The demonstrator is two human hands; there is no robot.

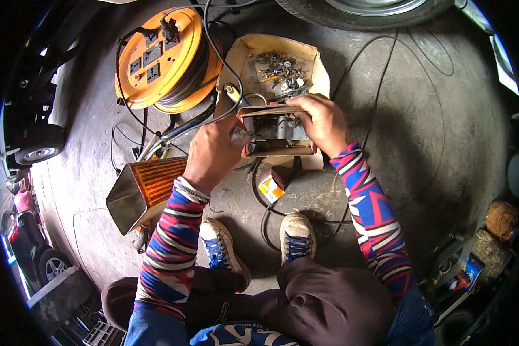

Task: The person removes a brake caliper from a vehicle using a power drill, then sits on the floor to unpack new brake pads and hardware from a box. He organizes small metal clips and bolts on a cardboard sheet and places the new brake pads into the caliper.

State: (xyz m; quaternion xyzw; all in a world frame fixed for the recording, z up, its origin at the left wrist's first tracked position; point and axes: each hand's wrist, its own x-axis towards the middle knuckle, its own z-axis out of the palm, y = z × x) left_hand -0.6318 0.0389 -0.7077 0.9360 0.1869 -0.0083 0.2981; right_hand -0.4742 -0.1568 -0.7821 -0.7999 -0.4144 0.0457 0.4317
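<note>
Between my hands is a small open cardboard box (279, 151), with a grey metal part (291, 128) and darker pieces inside. My left hand (210, 151) is closed at its left end, where a crumpled clear plastic piece (240, 137) shows by the fingers. My right hand (324, 122) grips the upper flap at the right, thumb toward the opening. Just beyond lies a large shallow carton (318, 72) holding loose screws and small metal parts (282, 66). A yellow-and-black tool handle (232, 92) rests at its left side.
An orange cable reel (176, 49) stands far left. A red-and-yellow striped tin (158, 181) lies near my left forearm. Below the box, a small orange-and-white carton (271, 187) sits on the floor beside looping black cable (263, 222). A vehicle tyre (352, 20) is at the far edge.
</note>
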